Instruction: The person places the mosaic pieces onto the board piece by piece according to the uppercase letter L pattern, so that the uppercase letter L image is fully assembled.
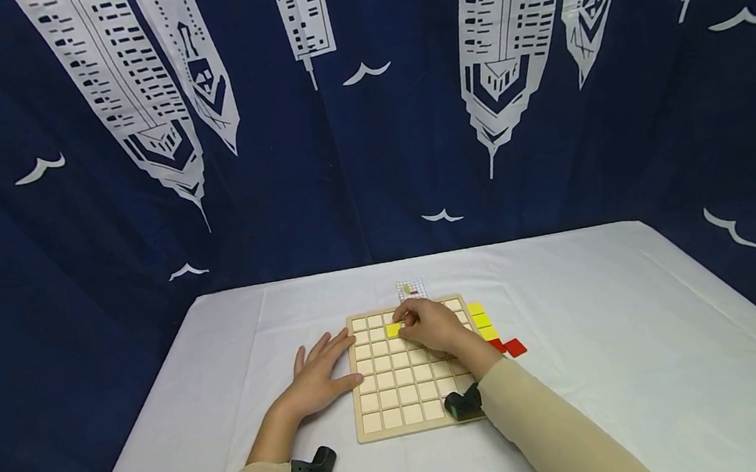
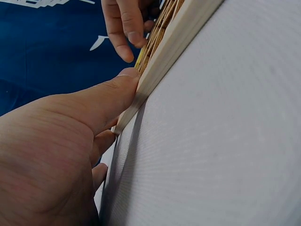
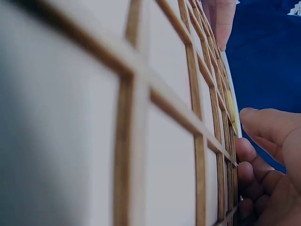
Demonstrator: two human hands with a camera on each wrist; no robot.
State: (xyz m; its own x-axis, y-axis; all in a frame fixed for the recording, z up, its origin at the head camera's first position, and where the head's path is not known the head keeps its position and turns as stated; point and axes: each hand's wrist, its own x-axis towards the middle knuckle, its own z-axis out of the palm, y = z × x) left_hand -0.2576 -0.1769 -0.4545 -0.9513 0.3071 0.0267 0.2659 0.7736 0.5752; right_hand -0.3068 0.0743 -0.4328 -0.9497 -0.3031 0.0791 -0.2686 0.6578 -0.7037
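A wooden grid board lies on the white table, with a yellow square tile in a cell of an upper row. My right hand is over the board, its thumb and forefinger tips right at the tile's right side. In the right wrist view the tile appears as a thin yellow strip just beyond the thumb. My left hand rests at the board's left edge with its fingers spread. Its thumb touches the wooden rim in the left wrist view.
More yellow tiles lie along the board's right edge, partly behind the right forearm. Close by is a red tile, with another beside it. A small printed grid card lies behind the board. A dark blue patterned curtain hangs beyond the table.
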